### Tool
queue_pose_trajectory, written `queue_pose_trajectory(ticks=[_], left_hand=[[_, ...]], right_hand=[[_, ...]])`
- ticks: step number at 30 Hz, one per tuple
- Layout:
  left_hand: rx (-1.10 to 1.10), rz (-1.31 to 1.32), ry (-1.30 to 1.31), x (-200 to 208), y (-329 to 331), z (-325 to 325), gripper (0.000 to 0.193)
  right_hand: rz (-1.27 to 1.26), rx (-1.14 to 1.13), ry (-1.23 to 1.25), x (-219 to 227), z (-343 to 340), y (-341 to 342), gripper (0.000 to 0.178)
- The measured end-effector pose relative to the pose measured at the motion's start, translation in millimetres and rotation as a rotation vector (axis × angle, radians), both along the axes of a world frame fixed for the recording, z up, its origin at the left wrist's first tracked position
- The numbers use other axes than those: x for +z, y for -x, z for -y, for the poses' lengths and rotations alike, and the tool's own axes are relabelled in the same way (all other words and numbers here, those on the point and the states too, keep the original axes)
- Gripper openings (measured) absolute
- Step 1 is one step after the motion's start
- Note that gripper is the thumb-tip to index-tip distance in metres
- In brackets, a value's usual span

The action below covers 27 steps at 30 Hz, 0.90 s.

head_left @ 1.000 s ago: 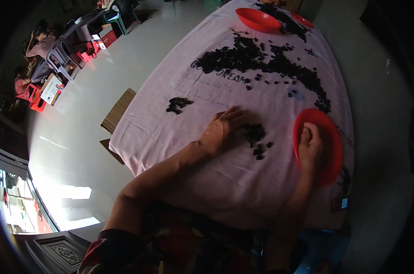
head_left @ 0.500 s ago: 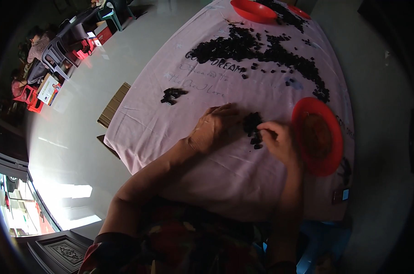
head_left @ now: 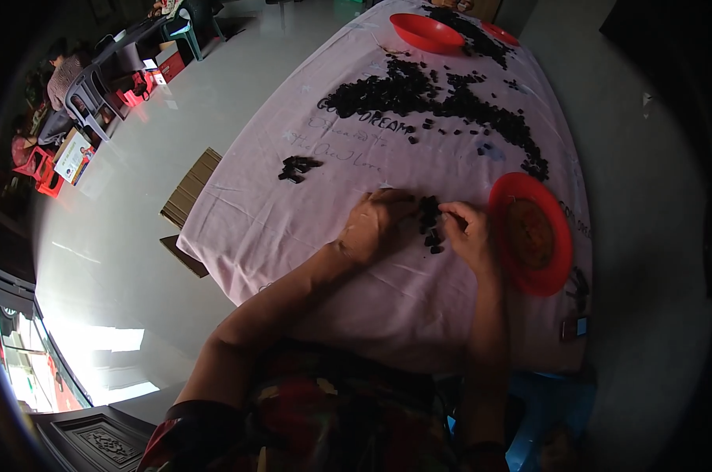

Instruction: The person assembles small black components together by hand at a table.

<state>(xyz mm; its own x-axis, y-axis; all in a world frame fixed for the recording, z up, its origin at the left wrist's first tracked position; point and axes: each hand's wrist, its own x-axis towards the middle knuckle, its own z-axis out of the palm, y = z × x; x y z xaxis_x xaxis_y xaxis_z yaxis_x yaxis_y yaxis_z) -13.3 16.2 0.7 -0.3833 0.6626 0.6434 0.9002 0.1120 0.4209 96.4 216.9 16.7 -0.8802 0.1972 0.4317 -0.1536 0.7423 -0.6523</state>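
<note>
A small heap of black, chunky pieces (head_left: pixel 430 223) lies on the pink cloth (head_left: pixel 348 315) between my hands. My left hand (head_left: pixel 375 222) rests back-up at the heap's left side, its fingers bent and held together; the fingertips are in shadow. From the right, my right hand (head_left: pixel 467 230) reaches to the heap with thumb and forefinger pinched at its edge. Whatever is in that pinch is too small to make out. Just right of this hand stands a red plate (head_left: pixel 561 271) with something brownish in its middle. A loose group of black pieces (head_left: pixel 299 168) sits farther left.
Many more black pieces (head_left: pixel 387 90) spread across the far half of the table. A second red dish (head_left: pixel 426 33) stands at the far end. Beside the table's left edge is cardboard (head_left: pixel 191 185). A blue stool (head_left: pixel 544 401) shows at lower right. People sit near a grey chair (head_left: pixel 91 94).
The whole view has shifted slightly. My right hand has come a little nearer to my left, and the heap between them looks narrower.
</note>
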Motion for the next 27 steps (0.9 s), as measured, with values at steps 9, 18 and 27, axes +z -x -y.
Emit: queue_pose_trajectory(ticks=[9,18,27], left_hand=[[0.022,0.268,-0.142,3.2,2.9,0.1,0.037],[0.212,0.155,0.088,5.3,-3.2,-22.1,0.026],[0.235,0.194,0.026,0.7,-5.2,-22.2,0.025]], right_hand=[[0.062,0.001,-0.006,-4.9,0.6,0.7,0.019],[0.022,-0.008,0.041,-2.0,7.8,1.4,0.020],[-0.015,0.028,-0.046,3.2,12.7,4.4,0.016]])
